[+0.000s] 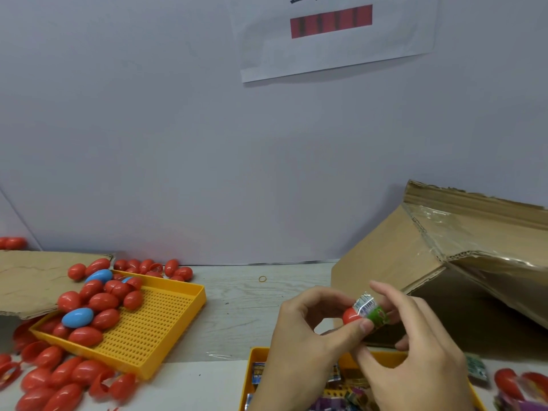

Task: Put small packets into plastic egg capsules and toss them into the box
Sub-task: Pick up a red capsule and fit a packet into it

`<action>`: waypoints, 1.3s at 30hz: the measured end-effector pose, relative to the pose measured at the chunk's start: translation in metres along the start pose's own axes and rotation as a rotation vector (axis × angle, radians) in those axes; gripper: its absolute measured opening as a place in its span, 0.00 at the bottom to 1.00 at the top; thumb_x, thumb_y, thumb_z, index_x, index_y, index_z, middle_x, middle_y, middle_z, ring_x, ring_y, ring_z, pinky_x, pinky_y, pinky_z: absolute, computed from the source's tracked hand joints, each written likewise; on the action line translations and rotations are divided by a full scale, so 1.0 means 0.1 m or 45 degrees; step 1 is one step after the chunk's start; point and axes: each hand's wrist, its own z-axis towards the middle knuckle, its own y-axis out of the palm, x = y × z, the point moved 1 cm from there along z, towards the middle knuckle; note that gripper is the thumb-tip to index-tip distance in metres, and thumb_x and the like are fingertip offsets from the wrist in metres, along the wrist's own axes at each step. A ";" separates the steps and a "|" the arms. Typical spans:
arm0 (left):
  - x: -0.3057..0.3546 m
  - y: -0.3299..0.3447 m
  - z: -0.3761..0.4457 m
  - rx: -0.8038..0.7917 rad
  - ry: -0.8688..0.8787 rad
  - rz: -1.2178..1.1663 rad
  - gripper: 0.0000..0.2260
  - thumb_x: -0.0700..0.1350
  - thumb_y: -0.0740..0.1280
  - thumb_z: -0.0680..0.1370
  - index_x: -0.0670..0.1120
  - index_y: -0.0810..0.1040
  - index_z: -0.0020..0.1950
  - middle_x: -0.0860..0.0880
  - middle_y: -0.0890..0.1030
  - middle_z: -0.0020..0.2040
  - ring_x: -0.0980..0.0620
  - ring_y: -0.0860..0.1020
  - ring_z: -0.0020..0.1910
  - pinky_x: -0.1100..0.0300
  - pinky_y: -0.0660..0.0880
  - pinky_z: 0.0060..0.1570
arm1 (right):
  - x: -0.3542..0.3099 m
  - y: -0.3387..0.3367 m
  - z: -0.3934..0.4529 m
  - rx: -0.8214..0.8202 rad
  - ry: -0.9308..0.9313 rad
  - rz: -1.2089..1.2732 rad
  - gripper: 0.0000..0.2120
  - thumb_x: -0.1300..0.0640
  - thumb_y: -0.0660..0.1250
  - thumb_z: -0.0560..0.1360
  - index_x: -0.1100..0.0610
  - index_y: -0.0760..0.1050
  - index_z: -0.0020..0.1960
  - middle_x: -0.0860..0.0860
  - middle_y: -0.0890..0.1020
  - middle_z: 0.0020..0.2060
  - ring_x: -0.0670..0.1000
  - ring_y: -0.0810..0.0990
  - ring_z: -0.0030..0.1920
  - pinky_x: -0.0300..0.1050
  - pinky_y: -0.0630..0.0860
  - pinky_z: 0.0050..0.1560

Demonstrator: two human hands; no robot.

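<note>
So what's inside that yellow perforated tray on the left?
The yellow perforated tray holds red plastic eggs and blue ones; a cardboard flap hides its far corner.

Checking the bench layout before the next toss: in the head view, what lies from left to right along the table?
Flat brown cardboard sheet → perforated yellow plastic tray of red and blue egg capsules → small tan rubber band → tilted open brown cardboard box.

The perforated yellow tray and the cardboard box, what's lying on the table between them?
In the head view, only a small rubber band lies between tray and box.
</note>
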 end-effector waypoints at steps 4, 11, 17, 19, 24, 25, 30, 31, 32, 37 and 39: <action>0.02 0.03 -0.01 0.030 -0.073 -0.053 0.06 0.49 0.78 0.70 0.51 0.82 0.42 0.48 0.85 0.44 0.50 0.84 0.46 0.56 0.80 0.49 | 0.00 -0.01 -0.01 -0.012 -0.036 -0.006 0.34 0.61 0.84 0.51 0.54 0.79 0.57 0.47 0.79 0.40 0.50 0.76 0.38 0.33 0.70 0.35; 0.03 0.01 -0.01 0.050 -0.199 -0.170 0.03 0.44 0.75 0.74 0.47 0.83 0.45 0.44 0.85 0.44 0.52 0.85 0.43 0.63 0.79 0.41 | 0.02 0.00 -0.01 0.009 -0.093 0.022 0.35 0.63 0.84 0.50 0.55 0.80 0.56 0.46 0.80 0.42 0.50 0.79 0.44 0.47 0.79 0.37; -0.02 0.03 0.00 0.011 -0.260 -0.232 0.08 0.51 0.76 0.69 0.50 0.83 0.45 0.43 0.85 0.47 0.47 0.85 0.48 0.52 0.82 0.49 | 0.05 0.03 -0.03 0.034 -0.072 0.091 0.34 0.62 0.84 0.52 0.53 0.80 0.56 0.44 0.80 0.43 0.43 0.74 0.46 0.37 0.74 0.39; -0.03 0.05 -0.01 -0.038 -0.302 -0.284 0.12 0.53 0.75 0.69 0.49 0.84 0.48 0.41 0.85 0.49 0.44 0.85 0.50 0.46 0.81 0.54 | 0.05 0.03 -0.03 0.046 -0.076 0.100 0.33 0.63 0.83 0.53 0.52 0.80 0.56 0.43 0.80 0.44 0.43 0.75 0.46 0.37 0.73 0.44; -0.01 0.03 -0.01 -0.149 -0.319 -0.328 0.08 0.46 0.73 0.74 0.44 0.85 0.51 0.39 0.85 0.47 0.41 0.85 0.46 0.54 0.82 0.47 | 0.06 0.03 -0.03 0.056 -0.101 0.106 0.33 0.65 0.83 0.54 0.52 0.80 0.57 0.43 0.80 0.44 0.43 0.75 0.47 0.37 0.75 0.43; -0.02 0.02 -0.01 -0.158 -0.316 -0.324 0.09 0.46 0.73 0.74 0.44 0.85 0.51 0.39 0.85 0.46 0.41 0.85 0.46 0.54 0.82 0.47 | 0.07 0.03 -0.03 0.055 -0.104 0.107 0.33 0.65 0.83 0.53 0.52 0.80 0.57 0.44 0.80 0.44 0.43 0.75 0.48 0.38 0.75 0.44; -0.04 0.00 -0.01 -0.144 -0.321 -0.243 0.13 0.49 0.74 0.71 0.43 0.85 0.51 0.40 0.86 0.46 0.41 0.85 0.48 0.48 0.82 0.51 | 0.08 0.04 -0.03 0.047 -0.109 0.123 0.35 0.66 0.83 0.53 0.52 0.80 0.58 0.43 0.81 0.45 0.42 0.76 0.50 0.39 0.73 0.48; -0.03 0.00 -0.01 -0.140 -0.326 -0.239 0.13 0.49 0.74 0.71 0.43 0.85 0.51 0.40 0.86 0.46 0.41 0.85 0.48 0.49 0.82 0.51 | 0.08 0.05 -0.03 0.048 -0.105 0.129 0.35 0.65 0.83 0.53 0.52 0.80 0.58 0.42 0.81 0.45 0.41 0.76 0.50 0.39 0.74 0.48; -0.03 -0.01 -0.01 -0.137 -0.329 -0.236 0.12 0.48 0.74 0.71 0.44 0.85 0.50 0.41 0.86 0.46 0.42 0.85 0.48 0.50 0.82 0.51 | 0.09 0.05 -0.03 0.050 -0.102 0.139 0.35 0.65 0.83 0.54 0.51 0.80 0.59 0.42 0.82 0.46 0.41 0.76 0.50 0.38 0.74 0.48; 0.03 0.02 -0.03 -0.117 -0.300 -0.272 0.09 0.49 0.72 0.75 0.46 0.85 0.51 0.43 0.86 0.46 0.45 0.86 0.46 0.61 0.81 0.42 | 0.09 0.04 -0.03 0.010 -0.094 0.183 0.35 0.64 0.83 0.54 0.51 0.79 0.59 0.41 0.82 0.45 0.40 0.76 0.49 0.29 0.73 0.50; 0.05 0.02 -0.03 -0.132 -0.291 -0.282 0.12 0.51 0.71 0.74 0.45 0.85 0.52 0.43 0.86 0.47 0.44 0.86 0.46 0.61 0.81 0.42 | 0.07 0.03 -0.02 -0.013 -0.093 0.180 0.35 0.64 0.84 0.53 0.51 0.79 0.59 0.42 0.82 0.45 0.40 0.78 0.47 0.33 0.76 0.45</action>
